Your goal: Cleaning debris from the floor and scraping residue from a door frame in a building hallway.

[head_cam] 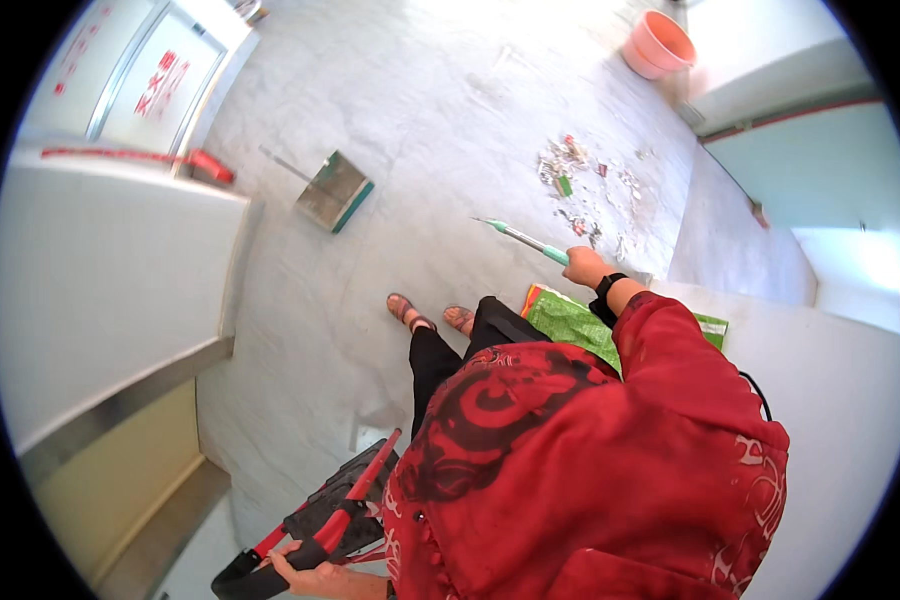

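My right hand (pixel 589 268), with a black watch (pixel 606 296) on the wrist, grips a slim tool (pixel 525 238) with turquoise plastic ends and a metal shaft. Its thin tip points left, above the grey floor. Low at the left, my left hand (pixel 307 574) is closed around the black padded rail of a red folding step ladder (pixel 360 480) with black treads. The ladder stands beside my body, partly hidden by my red garment. A long-handled dustpan (pixel 335 191) with green edges lies on the floor ahead. Swept debris (pixel 570 161) is scattered beyond my right hand.
A green woven sack (pixel 570 319) lies under my right arm. A pink bucket (pixel 658 45) stands near the far wall. On the left, a red tool (pixel 210 165) rests on a white ledge (pixel 120 180), beside a glass door (pixel 161 82) bearing red writing.
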The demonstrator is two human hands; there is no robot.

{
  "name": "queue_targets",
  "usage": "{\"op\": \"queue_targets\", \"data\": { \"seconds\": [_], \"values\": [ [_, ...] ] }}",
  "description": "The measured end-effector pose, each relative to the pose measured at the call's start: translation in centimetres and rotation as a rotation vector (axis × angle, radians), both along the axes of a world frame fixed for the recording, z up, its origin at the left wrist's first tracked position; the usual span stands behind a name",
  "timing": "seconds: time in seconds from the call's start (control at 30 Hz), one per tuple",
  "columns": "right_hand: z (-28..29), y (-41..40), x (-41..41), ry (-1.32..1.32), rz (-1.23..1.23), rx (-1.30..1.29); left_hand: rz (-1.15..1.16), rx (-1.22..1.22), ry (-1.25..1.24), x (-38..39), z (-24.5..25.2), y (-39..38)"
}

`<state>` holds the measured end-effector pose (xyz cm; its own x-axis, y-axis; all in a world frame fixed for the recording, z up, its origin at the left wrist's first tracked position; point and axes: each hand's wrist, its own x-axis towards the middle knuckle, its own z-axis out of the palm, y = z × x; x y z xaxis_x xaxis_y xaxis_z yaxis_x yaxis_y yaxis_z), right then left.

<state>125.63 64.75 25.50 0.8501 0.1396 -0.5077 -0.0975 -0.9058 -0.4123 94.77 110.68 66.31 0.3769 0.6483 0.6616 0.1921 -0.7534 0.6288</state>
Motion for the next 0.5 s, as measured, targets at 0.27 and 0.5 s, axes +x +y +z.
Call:
{"op": "queue_targets", "data": {
  "seconds": [0.27, 0.5],
  "values": [
    [-2.7, -11.5, -7.9, -0.081, -0.142, 0.318, -0.177, -0.573, -0.072, 3.8, 1.4, -16.0],
    [-0.9, -23.1, -15.5, 0.022, -0.201, 0.216, -0.285, -0.786, 0.094, 3.6, 3.0, -24.1]
  ]
}}
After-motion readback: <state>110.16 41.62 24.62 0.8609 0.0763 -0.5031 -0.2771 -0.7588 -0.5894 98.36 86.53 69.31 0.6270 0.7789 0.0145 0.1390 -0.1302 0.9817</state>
